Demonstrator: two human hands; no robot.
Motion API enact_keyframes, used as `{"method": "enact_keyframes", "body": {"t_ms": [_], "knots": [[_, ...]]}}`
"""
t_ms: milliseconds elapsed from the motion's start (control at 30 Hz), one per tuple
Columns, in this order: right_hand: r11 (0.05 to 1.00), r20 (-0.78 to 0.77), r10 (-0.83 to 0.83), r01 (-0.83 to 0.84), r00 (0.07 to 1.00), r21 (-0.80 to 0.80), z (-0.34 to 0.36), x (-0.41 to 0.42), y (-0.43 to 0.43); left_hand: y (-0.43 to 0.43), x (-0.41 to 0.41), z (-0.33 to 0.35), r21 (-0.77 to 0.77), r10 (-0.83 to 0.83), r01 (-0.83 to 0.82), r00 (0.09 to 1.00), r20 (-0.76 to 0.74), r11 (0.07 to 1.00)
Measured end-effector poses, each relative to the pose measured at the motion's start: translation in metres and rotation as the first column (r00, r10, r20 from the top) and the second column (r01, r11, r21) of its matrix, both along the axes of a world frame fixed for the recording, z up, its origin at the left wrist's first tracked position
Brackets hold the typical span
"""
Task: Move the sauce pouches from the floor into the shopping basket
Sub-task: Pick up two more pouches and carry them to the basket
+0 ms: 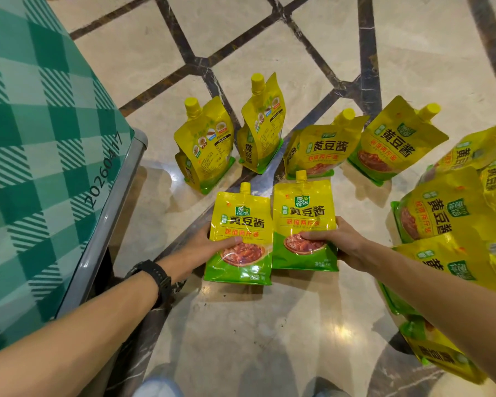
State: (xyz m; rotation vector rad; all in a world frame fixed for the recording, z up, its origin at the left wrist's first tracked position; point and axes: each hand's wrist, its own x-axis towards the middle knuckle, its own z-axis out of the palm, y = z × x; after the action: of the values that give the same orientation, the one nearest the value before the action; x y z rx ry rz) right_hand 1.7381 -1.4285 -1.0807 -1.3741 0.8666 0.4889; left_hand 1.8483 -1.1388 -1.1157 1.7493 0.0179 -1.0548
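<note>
Two yellow-and-green sauce pouches are held upright side by side, their edges almost touching. The left pouch [241,222] is clamped in the fingers [232,241] of the left hand [199,247], thumb pressed on its front. The right pouch [304,213] is clamped the same way by the right hand [337,239]. Whether their bases touch the floor [241,325] cannot be told.

Just beyond the fingers, four more pouches [318,150] stand in a row. To the right of the right hand, further pouches [447,207] crowd together. To the left of the left hand, past a black watch [155,277], rises a green checked cloth [35,138] with a metal rim [109,213].
</note>
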Motion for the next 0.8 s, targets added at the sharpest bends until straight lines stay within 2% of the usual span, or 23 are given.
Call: {"method": "enact_keyframes", "body": {"t_ms": [100, 300, 500, 633, 800], "knots": [[0.998, -0.020, -0.046, 0.047, 0.999, 0.049, -0.004, 0.000, -0.007, -0.007, -0.005, 0.004, 0.026, 0.067, -0.067, 0.998, 0.015, 0.997], [0.979, -0.040, 0.061, -0.052, 0.997, 0.195, 0.009, -0.014, 0.002, -0.006, -0.009, 0.006, 0.007, 0.072, -0.072, 0.997, 0.022, 0.997], [0.981, -0.025, -0.006, 0.010, 1.000, 0.196, 0.011, -0.017, 0.015, -0.003, 0.001, 0.005, 0.022, 0.048, -0.046, 0.994, -0.096, 0.999], [0.969, -0.059, -0.041, 0.054, 0.997, 0.243, 0.012, -0.018, 0.015, -0.003, 0.002, 0.008, -0.051, 0.042, -0.055, 0.975, -0.220, 0.997], [0.970, -0.039, -0.026, 0.035, 0.999, 0.239, 0.006, -0.021, 0.019, 0.004, 0.001, 0.005, -0.038, 0.043, -0.055, 0.965, -0.257, 0.998]]}}
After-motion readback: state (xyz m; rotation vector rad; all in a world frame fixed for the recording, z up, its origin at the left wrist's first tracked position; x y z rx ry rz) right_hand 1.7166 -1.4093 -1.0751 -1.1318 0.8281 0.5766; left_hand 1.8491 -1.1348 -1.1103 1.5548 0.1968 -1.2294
